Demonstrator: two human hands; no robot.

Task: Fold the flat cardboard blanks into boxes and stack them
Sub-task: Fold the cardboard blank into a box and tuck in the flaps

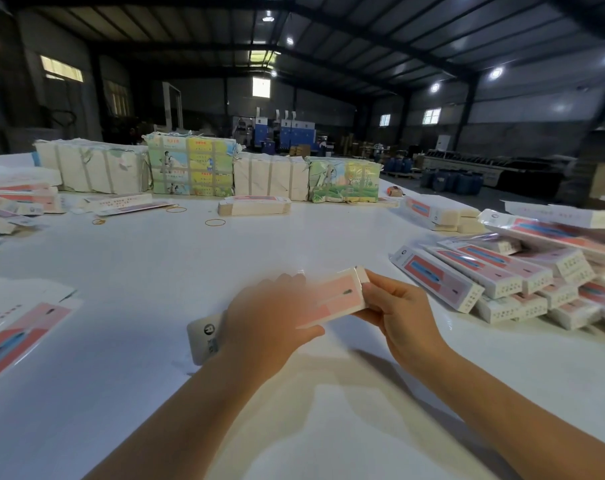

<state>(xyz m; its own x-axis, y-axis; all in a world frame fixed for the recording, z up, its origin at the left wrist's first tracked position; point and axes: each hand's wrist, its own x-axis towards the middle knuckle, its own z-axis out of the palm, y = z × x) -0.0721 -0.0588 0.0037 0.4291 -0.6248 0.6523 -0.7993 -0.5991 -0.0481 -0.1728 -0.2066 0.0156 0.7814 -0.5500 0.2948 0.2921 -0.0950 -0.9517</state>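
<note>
So I'm mid-fold on one box (332,299) here, held up just over the desk (224,258) between both hands. My right hand (403,311) pinches the far end, thumb and fingers curled around it right by the little end flap, which I figure keeps that end square while the other side gets worked. My left hand (269,323) is wrapped over the middle of the box, but it's motion-blurred, so I can't really say how the fingers sit beyond that it's gripping the thing. The logo end pokes out past my left wrist.

Holding it in the air makes sense to me: both ends stay reachable and nothing gets pressed flat against the desk.

Finished boxes (495,282) are stacked off to my right, close enough to drop this one on without leaning. Flat blanks (20,327) sit at my left edge, so the flow looks like left to right: grab, fold, stack. Another short pile of blanks (254,206) waits further back, with rubber bands (215,222) lying loose near it, probably off opened bundles. Wrapped bundles (190,168) line the far side.
</note>
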